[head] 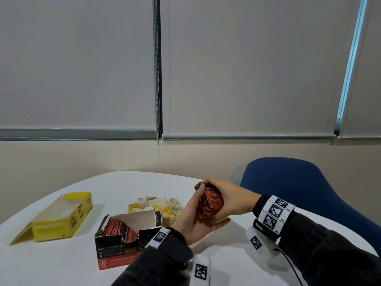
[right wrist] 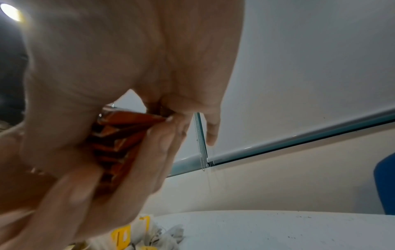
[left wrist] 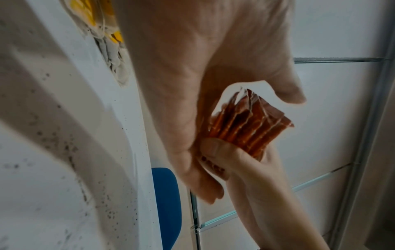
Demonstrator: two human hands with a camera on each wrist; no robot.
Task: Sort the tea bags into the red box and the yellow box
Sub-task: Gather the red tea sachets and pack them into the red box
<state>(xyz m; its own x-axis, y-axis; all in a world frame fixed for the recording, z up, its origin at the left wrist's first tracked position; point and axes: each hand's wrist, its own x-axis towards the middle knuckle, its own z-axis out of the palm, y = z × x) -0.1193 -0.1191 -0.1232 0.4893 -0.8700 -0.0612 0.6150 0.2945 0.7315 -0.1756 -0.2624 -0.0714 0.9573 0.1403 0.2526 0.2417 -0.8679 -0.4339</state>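
A stack of red tea bags [head: 212, 203] is held upright above the white table, right of the red box [head: 115, 250]. My right hand [head: 231, 197] grips the stack from the right, thumb and fingers curled round it. My left hand [head: 191, 219] lies against the stack's left side, fingers fairly straight and the thumb clear below. The left wrist view shows the fanned edges of the stack [left wrist: 245, 128] pinched by the right hand's thumb [left wrist: 222, 152]. The red box holds more red bags. The yellow box [head: 61, 217] lies open at the left.
A loose pile of yellow-tagged tea bags [head: 156, 205] lies behind the red box, left of my hands. A blue chair [head: 299, 182] stands past the table's right edge. The white table [head: 51, 267] has bare surface at the front left.
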